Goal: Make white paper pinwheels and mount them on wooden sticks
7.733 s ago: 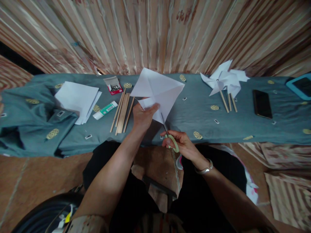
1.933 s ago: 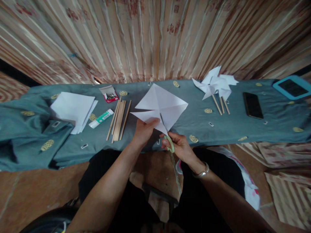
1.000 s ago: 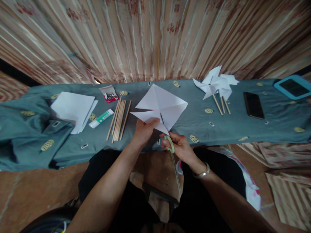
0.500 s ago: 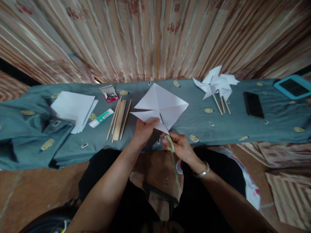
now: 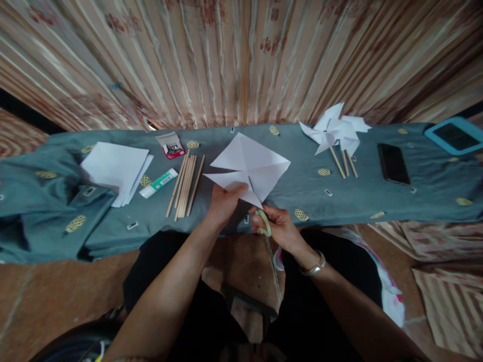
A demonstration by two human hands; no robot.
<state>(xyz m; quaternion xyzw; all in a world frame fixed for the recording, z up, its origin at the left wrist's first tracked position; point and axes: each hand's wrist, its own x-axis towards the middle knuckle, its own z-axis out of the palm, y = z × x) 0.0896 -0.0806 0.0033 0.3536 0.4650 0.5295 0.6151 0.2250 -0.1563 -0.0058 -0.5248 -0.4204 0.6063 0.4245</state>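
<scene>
A white square paper (image 5: 260, 161) with crossing creases is held cornerwise over the cloth-covered table, a slit running in from its left corner. My left hand (image 5: 225, 201) pinches its lower left part, thumb on top. In my right hand (image 5: 277, 223) are scissors with light green handles (image 5: 266, 223), fingers closed round the loops. Their dark blade lies along the paper from the bottom corner toward the middle; the other blade is hidden beneath the sheet.
Left of the paper lie several wooden sticks (image 5: 185, 186), a glue stick (image 5: 158, 183), an opened red box of small metal pins (image 5: 172, 147) and stacked white paper (image 5: 115, 168). Rightward are paper pinwheels (image 5: 334, 128) on sticks, a black phone (image 5: 393, 164) and a blue-framed device (image 5: 455, 136).
The paper's upper and right corners have shifted slightly inward and down. Both hands and the scissors keep nearly the same place.
</scene>
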